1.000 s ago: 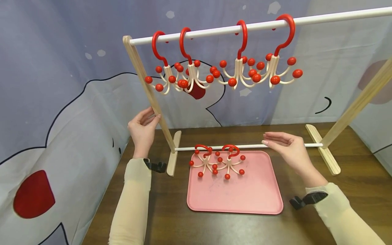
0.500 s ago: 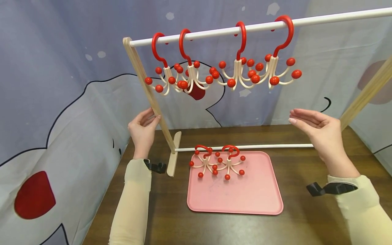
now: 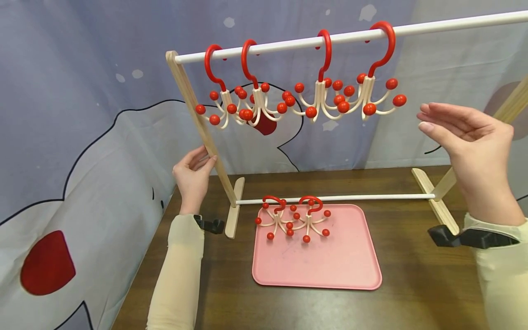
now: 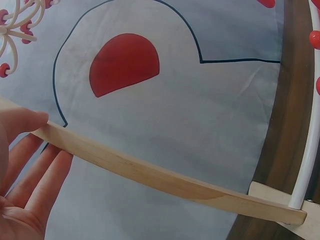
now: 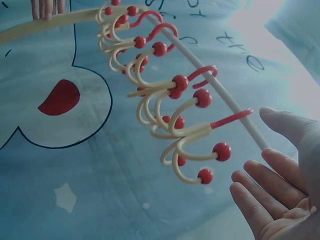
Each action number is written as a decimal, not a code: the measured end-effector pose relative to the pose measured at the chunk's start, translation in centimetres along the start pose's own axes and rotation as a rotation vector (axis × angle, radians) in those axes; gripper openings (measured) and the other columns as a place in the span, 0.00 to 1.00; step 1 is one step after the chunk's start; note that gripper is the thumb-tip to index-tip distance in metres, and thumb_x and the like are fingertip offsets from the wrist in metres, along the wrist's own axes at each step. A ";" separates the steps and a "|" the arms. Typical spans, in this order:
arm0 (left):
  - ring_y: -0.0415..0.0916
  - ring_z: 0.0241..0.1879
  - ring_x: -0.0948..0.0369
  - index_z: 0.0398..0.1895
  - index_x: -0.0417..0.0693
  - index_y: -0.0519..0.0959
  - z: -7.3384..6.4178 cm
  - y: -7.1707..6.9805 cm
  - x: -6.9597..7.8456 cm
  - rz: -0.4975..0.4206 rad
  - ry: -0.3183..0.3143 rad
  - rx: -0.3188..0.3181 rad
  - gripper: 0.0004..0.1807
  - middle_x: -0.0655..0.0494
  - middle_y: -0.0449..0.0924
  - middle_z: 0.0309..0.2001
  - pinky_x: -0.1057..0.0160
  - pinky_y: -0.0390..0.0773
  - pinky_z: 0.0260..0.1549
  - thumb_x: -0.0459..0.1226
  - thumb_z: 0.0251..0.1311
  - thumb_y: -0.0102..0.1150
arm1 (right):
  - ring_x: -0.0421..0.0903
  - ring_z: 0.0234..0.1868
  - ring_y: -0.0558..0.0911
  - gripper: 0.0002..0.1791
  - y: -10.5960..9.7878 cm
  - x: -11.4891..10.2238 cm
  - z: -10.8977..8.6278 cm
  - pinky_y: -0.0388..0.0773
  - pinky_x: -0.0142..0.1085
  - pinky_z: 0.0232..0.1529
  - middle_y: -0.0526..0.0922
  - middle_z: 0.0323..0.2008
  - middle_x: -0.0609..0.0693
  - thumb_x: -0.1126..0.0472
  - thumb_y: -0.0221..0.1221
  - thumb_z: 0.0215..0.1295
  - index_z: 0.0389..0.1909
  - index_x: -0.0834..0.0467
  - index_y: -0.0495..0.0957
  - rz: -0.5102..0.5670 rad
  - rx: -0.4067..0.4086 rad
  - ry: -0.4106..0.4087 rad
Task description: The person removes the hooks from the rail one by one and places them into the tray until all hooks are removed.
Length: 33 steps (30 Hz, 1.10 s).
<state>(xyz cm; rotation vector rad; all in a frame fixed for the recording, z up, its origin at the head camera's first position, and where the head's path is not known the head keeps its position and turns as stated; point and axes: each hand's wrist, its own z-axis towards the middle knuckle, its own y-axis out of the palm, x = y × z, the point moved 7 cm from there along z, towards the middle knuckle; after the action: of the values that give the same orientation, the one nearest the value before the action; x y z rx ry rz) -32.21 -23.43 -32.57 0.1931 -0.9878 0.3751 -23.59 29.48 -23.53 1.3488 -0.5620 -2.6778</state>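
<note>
My left hand (image 3: 191,176) grips the left wooden post (image 3: 200,126) of a hanging rack, thumb on one side and fingers on the other; the left wrist view shows this post (image 4: 145,170) between them. Lifted on the right side, my right hand (image 3: 474,151) holds nothing, its fingers fairly straight and the thumb apart. It is nearest to the rightmost octopus-style hanger (image 3: 368,87), a cream stem with curved arms, red balls and a red hook. Several such hangers hang from the white top rail (image 3: 284,46). Two more hangers (image 3: 277,216) lie on a pink tray (image 3: 330,263).
Behind the tray runs the rack's white lower bar (image 3: 371,197). Wooden feet (image 3: 234,220) support the rack on a brown table (image 3: 231,293). The right post (image 3: 511,103) passes partly behind my right hand. A printed curtain (image 3: 123,160) closes off the back and left.
My right hand has risen and moved right, from over the lower bar to the height of the hanging hangers' arms. The left hand stays on the post, and the hangers keep their places.
</note>
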 end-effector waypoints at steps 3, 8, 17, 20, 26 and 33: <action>0.87 0.40 0.57 0.51 0.36 0.86 0.0 0.0 0.0 -0.003 0.004 -0.002 0.18 0.43 0.87 0.46 0.63 0.86 0.45 0.27 0.56 0.75 | 0.54 0.44 0.88 0.24 0.8 -0.8 0.4 0.85 0.37 0.51 0.85 0.46 0.68 0.86 0.68 0.51 0.51 0.83 0.77 0.020 -0.006 -0.023; 0.87 0.41 0.57 0.51 0.37 0.86 0.0 0.0 0.0 0.008 0.002 -0.003 0.18 0.44 0.87 0.46 0.63 0.86 0.45 0.27 0.56 0.75 | 0.54 0.46 0.87 0.25 2.4 -1.5 1.2 0.85 0.36 0.51 0.85 0.47 0.67 0.84 0.70 0.49 0.51 0.81 0.78 -0.007 -0.023 -0.016; 0.87 0.41 0.57 0.51 0.36 0.86 0.0 0.0 -0.1 0.008 -0.006 -0.004 0.18 0.43 0.87 0.47 0.63 0.86 0.46 0.27 0.56 0.75 | 0.51 0.45 0.88 0.26 5.2 -2.8 3.5 0.85 0.32 0.49 0.87 0.46 0.64 0.81 0.75 0.46 0.50 0.76 0.82 -0.059 -0.043 -0.014; 0.87 0.41 0.57 0.52 0.35 0.85 0.0 0.0 -0.2 0.011 -0.016 -0.004 0.18 0.43 0.86 0.48 0.63 0.86 0.46 0.27 0.56 0.74 | 0.50 0.45 0.88 0.26 6.1 -3.1 4.5 0.85 0.30 0.48 0.87 0.45 0.63 0.79 0.76 0.45 0.49 0.76 0.82 -0.081 -0.051 -0.026; 0.87 0.43 0.52 0.54 0.31 0.83 -0.3 0.2 0.7 0.039 -0.017 -0.008 0.18 0.38 0.85 0.49 0.63 0.86 0.46 0.24 0.58 0.70 | 0.46 0.43 0.88 0.25 7.0 -3.2 6.1 0.83 0.28 0.49 0.88 0.44 0.59 0.76 0.79 0.43 0.47 0.71 0.85 -0.122 -0.032 -0.004; 0.86 0.44 0.50 0.53 0.30 0.83 -0.9 0.4 3.0 0.045 -0.024 -0.018 0.18 0.38 0.85 0.49 0.64 0.86 0.46 0.23 0.59 0.69 | 0.41 0.43 0.88 0.26 8.0 -2.6 7.3 0.83 0.26 0.48 0.89 0.42 0.52 0.71 0.80 0.44 0.49 0.64 0.87 -0.219 -0.021 0.087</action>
<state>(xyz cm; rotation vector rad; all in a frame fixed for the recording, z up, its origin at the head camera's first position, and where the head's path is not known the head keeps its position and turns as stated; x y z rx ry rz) -30.18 -22.07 -30.59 0.1595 -1.0199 0.4055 -28.41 24.76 -14.68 1.5979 -0.3976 -2.7642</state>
